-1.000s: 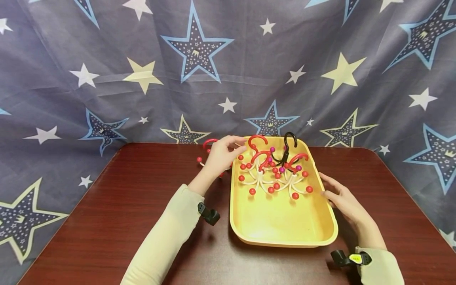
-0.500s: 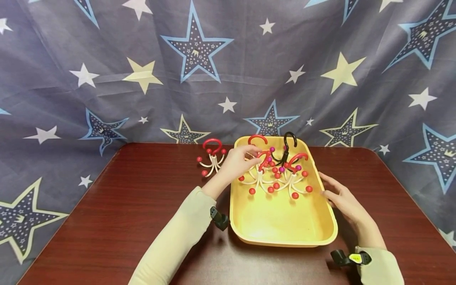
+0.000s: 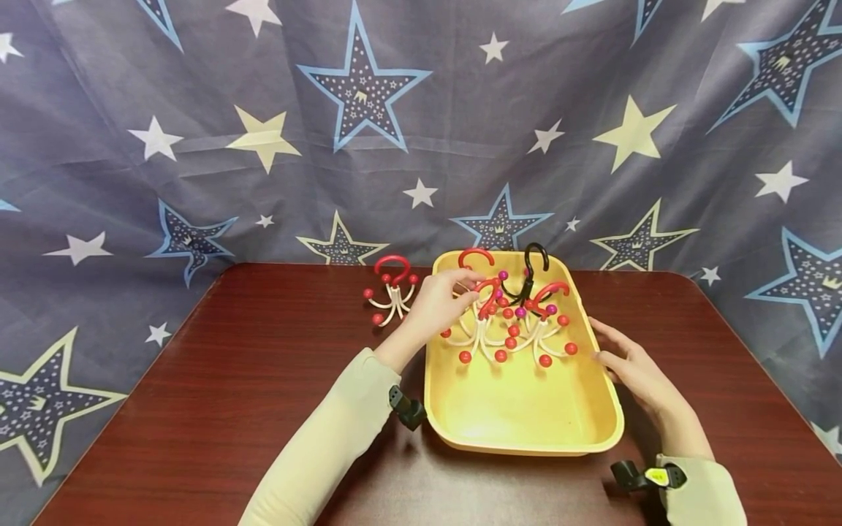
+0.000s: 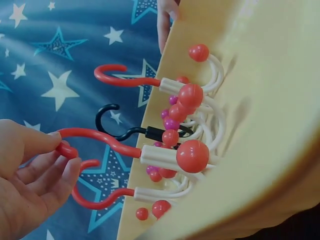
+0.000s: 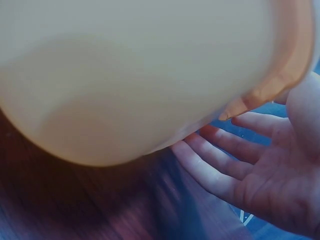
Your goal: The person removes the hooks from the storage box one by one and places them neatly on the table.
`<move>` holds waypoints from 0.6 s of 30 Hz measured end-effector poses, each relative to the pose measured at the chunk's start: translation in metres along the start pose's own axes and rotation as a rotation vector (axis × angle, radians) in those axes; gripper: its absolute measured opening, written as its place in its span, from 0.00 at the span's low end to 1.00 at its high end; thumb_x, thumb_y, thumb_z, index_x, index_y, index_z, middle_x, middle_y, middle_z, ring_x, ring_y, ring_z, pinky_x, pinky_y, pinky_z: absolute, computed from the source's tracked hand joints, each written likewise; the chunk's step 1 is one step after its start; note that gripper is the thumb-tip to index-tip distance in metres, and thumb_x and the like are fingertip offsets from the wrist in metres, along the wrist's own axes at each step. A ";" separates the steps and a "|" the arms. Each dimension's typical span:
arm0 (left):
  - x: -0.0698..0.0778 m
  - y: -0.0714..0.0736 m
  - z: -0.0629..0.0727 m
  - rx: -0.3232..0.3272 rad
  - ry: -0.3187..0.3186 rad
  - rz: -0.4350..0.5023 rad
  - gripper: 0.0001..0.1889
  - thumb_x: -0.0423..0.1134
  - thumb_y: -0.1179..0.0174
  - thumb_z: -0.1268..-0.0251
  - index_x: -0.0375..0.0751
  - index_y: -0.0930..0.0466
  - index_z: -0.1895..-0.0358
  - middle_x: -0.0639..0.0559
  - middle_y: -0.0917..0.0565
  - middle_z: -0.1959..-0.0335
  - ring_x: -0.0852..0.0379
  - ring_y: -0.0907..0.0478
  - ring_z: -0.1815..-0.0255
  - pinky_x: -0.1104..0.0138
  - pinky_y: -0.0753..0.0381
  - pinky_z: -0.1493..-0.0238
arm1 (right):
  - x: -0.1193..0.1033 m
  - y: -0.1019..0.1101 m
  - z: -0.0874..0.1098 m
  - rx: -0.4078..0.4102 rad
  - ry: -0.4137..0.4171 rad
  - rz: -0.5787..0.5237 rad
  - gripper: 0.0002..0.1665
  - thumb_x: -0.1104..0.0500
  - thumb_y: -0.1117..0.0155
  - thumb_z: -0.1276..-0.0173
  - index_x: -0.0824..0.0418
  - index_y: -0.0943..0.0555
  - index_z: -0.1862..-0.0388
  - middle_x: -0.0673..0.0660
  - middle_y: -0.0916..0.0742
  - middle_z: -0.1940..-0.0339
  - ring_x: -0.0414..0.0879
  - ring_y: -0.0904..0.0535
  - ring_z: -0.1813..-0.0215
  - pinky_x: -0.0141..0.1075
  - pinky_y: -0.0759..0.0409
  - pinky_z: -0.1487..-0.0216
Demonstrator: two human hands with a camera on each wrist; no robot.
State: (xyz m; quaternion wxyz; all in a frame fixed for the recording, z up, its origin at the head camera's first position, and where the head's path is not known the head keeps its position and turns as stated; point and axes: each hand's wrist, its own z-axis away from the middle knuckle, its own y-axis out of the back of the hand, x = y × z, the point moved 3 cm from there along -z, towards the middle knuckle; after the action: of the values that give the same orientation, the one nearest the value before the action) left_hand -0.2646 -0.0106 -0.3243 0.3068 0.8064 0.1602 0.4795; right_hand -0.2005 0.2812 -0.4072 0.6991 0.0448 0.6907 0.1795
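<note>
Entanglement looks the likeliest trouble here. The left hand (image 4: 32,185) pinches the curled end of a hook between thumb and fingertips, the rest of its fingers loosely bent. That hook tops a white, many-armed plastic piece with glossy red balls at its tips (image 4: 160,156), which is inside a yellow rectangular plastic tub (image 3: 526,451), toward its left side. Close around it are a similar red-hooked white piece on the right (image 3: 549,290), another red-hooked white piece behind (image 3: 476,253) and a black hooked piece with purple balls (image 3: 528,287). Their curved arms and balls crowd together, so any upward pull could snag a neighbour and drag or topple it; whether the arms are really interlocked I cannot tell.

Only the smooth, rounded hook is gripped, so the piece could swing or twist under a light pinch.

The right hand (image 3: 634,369) has its fingers extended against the tub's outer right wall, steadying more than gripping. If that contact slackened, a snagged piece might shift the tub over the reddish-brown wood-grain desk (image 3: 263,380). A leftward slide could bump the lone red-hooked white piece outside the tub (image 3: 395,294).
</note>
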 end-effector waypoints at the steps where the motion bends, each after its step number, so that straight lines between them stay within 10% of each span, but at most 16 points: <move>1: 0.001 0.001 0.001 0.001 -0.001 0.001 0.12 0.35 0.40 0.42 0.45 0.19 0.53 0.53 0.16 0.66 0.60 0.19 0.66 0.75 0.25 0.72 | 0.000 0.000 0.000 0.000 0.000 -0.003 0.36 0.65 0.51 0.34 0.64 0.50 0.29 0.70 0.32 0.44 0.38 0.22 0.61 0.34 0.21 0.65; 18: 0.019 0.044 0.012 0.129 -0.103 0.062 0.13 0.33 0.39 0.44 0.45 0.18 0.54 0.53 0.16 0.66 0.61 0.21 0.65 0.68 0.23 0.61 | 0.000 0.000 0.000 -0.006 0.007 -0.014 0.36 0.65 0.51 0.34 0.63 0.50 0.29 0.69 0.33 0.45 0.38 0.22 0.62 0.33 0.20 0.66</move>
State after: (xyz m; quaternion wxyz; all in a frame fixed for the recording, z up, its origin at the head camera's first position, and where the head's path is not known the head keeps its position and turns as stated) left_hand -0.2464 -0.0379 -0.2867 0.2471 0.8525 0.1497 0.4355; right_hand -0.2007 0.2808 -0.4073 0.6979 0.0372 0.6930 0.1767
